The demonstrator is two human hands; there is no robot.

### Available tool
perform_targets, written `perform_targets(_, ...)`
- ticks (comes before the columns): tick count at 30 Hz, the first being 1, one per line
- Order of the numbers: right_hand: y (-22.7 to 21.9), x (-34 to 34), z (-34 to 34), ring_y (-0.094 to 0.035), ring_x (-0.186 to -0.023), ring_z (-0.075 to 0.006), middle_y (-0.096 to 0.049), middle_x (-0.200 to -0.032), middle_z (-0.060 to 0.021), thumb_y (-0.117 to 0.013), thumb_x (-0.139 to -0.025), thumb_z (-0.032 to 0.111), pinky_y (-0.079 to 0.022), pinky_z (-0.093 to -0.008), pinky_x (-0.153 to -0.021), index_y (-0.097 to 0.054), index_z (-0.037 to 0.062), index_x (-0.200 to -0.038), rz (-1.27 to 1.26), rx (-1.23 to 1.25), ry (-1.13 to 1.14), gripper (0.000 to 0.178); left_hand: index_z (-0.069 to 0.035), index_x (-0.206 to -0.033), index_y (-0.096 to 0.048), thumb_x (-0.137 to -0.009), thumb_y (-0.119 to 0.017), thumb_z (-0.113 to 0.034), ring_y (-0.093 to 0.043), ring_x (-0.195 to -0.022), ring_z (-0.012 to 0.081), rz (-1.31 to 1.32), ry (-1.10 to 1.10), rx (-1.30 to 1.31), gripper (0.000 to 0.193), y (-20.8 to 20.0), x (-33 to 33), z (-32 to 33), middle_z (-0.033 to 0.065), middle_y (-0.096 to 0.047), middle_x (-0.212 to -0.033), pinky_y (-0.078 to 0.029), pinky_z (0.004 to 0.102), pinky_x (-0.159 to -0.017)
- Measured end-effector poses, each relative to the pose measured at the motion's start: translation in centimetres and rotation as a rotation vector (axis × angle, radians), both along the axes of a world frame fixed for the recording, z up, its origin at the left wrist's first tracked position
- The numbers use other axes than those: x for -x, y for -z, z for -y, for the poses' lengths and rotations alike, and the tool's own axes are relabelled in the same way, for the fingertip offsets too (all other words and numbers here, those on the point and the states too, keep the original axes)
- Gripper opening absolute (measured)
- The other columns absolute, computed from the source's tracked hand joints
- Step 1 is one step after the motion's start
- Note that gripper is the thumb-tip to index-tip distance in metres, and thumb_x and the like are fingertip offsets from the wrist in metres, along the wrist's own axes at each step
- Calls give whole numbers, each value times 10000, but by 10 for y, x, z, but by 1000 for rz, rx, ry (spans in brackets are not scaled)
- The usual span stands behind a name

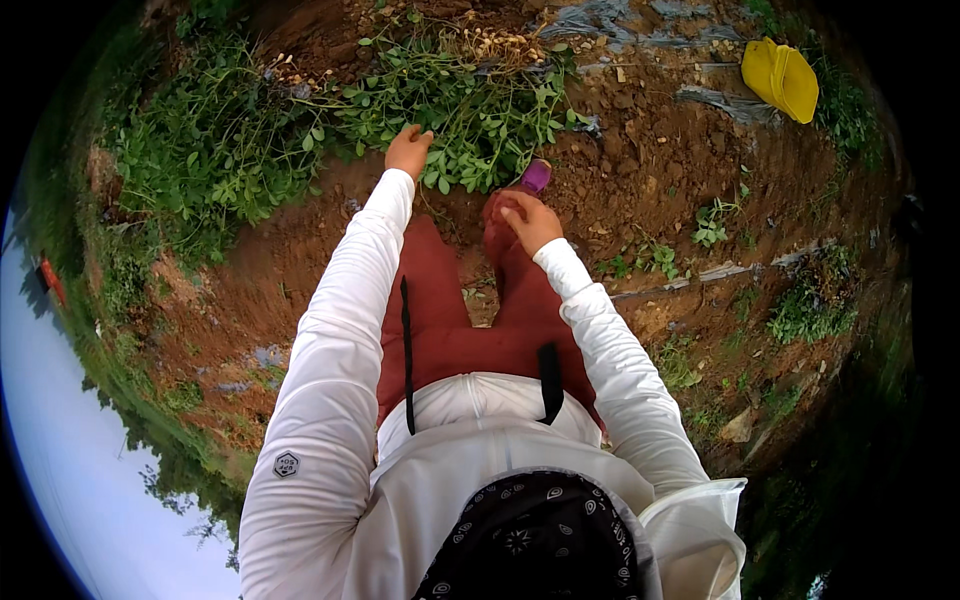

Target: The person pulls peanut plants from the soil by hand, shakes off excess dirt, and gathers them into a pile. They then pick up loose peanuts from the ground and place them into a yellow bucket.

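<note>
Uprooted leafy plants [450,110], which look like peanut plants, lie in a row on the soil before me. Pale pods [500,45] show among the roots on their far side. My left hand [408,152] is held over the near edge of the leaves, its thumb apart from the bent fingers, with nothing visible in it. Above my right knee is my right hand [532,220], fingers loosely curved and pointing left, with no object showing in it. Whether it touches the red-brown trousers [430,300] I cannot tell.
A yellow bag or bucket-like container [780,80] lies at the far right. Torn plastic film [730,102] is strewn over the reddish soil [640,150]. A purple shoe [537,176] shows beyond my right knee. Small weeds [710,222] grow on the right.
</note>
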State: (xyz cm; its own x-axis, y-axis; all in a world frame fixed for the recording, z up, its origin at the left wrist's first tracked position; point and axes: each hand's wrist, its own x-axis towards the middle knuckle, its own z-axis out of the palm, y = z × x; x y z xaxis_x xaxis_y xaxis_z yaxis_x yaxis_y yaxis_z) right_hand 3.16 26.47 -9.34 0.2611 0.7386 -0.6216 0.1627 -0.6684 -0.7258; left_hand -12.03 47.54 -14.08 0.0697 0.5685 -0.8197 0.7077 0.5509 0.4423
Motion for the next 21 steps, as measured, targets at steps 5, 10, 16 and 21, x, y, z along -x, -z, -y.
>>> perform_targets(5,47,13,-2,-634,-880,-262,-641,-1003,-143,-615,-822,179,-499,-338,-777,-594,51,-1106,-15,91,235,313,-77,-1376,-358,-818,-620,-380,-435,-1221,329,-117,584,-221,687,94,-46,-43,151,-440,-1349,-357,389,-1009)
perform_targets(10,115,63,-8,-628,-943,-233,-628,-1045,-142,-606,-838,147,-505,-328,-794,-586,44,-1130,-35,155,470,310,-204,-1450,-155,-736,-672,-520,-177,-1374,273,-337,1108,-515,936,197,-88,-100,79,-251,-1473,-172,474,-1109)
perform_targets(16,186,111,-48,-612,-888,-166,-611,-1077,-115,-619,-843,141,-488,-277,-771,-532,46,-1213,-100,185,829,392,-206,-1410,-245,-756,-701,-366,-387,-1244,304,-155,1366,-541,813,259,-82,-98,124,-426,-1339,-249,473,-1070)
perform_targets(21,220,131,-91,-447,-1176,-243,-378,-1365,-164,-680,-804,332,-387,-365,-958,-212,126,-1442,-178,223,1027,818,-134,-1295,-419,-717,-692,-160,-602,-929,327,91,1186,-315,640,214,-16,-91,157,-634,-989,-437,441,-871)
